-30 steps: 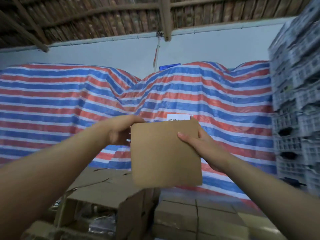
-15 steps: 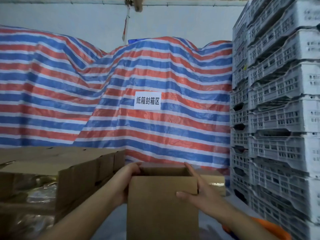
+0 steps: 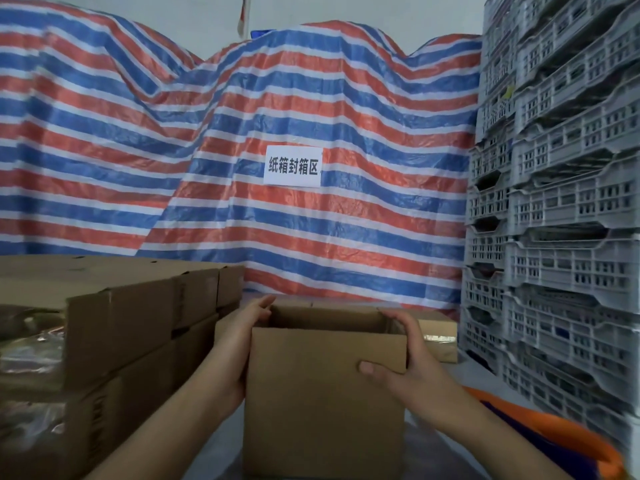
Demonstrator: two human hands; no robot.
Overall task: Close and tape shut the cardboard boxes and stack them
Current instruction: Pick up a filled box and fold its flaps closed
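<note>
An open-topped brown cardboard box [image 3: 322, 403] stands upright low in the middle of the view. My left hand [image 3: 239, 344] lies along its left side, fingers reaching over the far left corner of the rim. My right hand [image 3: 405, 365] grips the right side, thumb on the front face and fingers curled over the right rim. The inside of the box is mostly hidden. No tape is in view.
Stacked cardboard boxes [image 3: 114, 327] fill the left. Another box [image 3: 438, 337] sits behind my right hand. Grey plastic crates [image 3: 561, 220] tower on the right. A striped tarp [image 3: 242, 133] with a white sign [image 3: 293, 165] hangs behind. An orange object [image 3: 554, 434] lies at lower right.
The box came down from chest height in front of the tarp to low in the view, its open top now showing. The camera tilted down and both hands kept hold of the sides.
</note>
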